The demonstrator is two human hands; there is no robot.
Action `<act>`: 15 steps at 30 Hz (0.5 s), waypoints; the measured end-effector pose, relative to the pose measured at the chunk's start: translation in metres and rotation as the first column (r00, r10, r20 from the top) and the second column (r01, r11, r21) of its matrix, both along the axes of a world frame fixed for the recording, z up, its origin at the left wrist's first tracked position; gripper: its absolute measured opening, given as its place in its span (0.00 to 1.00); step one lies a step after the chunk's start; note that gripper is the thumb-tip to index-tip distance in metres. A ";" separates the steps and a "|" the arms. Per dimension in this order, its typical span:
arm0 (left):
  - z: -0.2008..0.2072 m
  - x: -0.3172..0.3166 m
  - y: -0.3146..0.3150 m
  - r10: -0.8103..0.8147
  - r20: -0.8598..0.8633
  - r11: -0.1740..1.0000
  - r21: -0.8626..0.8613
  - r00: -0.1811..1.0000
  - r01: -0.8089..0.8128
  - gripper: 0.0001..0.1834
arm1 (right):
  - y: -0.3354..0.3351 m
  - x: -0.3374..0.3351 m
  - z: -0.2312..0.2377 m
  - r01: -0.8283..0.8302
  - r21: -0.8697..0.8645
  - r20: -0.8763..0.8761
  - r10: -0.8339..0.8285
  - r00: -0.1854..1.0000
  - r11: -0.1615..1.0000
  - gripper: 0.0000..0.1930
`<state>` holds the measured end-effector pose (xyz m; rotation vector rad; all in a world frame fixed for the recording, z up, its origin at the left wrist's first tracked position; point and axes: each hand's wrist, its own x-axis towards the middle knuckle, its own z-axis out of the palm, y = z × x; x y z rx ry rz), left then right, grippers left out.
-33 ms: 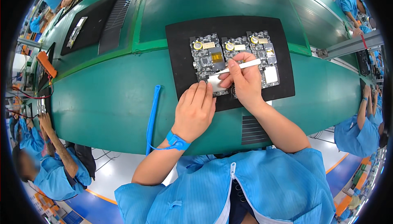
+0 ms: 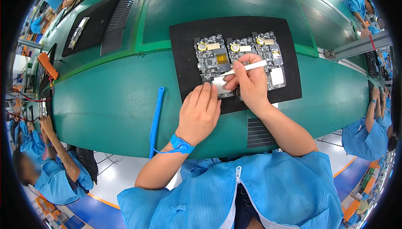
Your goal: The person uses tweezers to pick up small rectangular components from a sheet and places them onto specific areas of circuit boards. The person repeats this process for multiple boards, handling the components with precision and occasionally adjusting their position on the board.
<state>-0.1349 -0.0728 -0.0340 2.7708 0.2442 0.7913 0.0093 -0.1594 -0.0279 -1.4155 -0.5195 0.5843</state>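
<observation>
Three circuit boards lie side by side on a black mat: the left board [image 2: 206, 63], the middle board [image 2: 248, 41] and the right board [image 2: 276, 64]. My left hand [image 2: 200, 107] lies with its fingers stretched out at the lower left edge of the left board, fingertips by its silver metal shield [image 2: 220, 85]. Between thumb and fingers, my right hand [image 2: 252, 82] grips a pair of white tweezers [image 2: 256, 65]. Their tip points left, just above that shield; whether it touches cannot be made out. This hand hides much of the middle board.
The black mat [image 2: 184, 61] rests on a green table [image 2: 104, 99]. A blue coiled cord [image 2: 157, 116] runs to the blue wrist strap [image 2: 181, 144] on my left wrist. A dark striped sheet [image 2: 261, 132] lies under my right forearm. Co-workers sit to both sides.
</observation>
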 end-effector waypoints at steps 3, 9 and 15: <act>0.000 0.000 -0.001 0.003 -0.001 1.000 -0.005 1.000 -0.003 0.20 | -0.001 0.001 -0.002 -0.010 0.007 0.006 0.010 1.000 1.000 0.09; 0.003 0.002 0.002 -0.019 -0.029 0.998 -0.059 0.999 0.017 0.20 | -0.001 0.000 -0.003 -0.007 0.009 0.022 0.007 1.000 1.000 0.08; 0.012 0.005 0.004 -0.053 -0.089 0.995 -0.085 0.995 0.046 0.19 | -0.003 -0.004 -0.003 0.012 -0.019 0.186 -0.009 0.982 1.000 0.08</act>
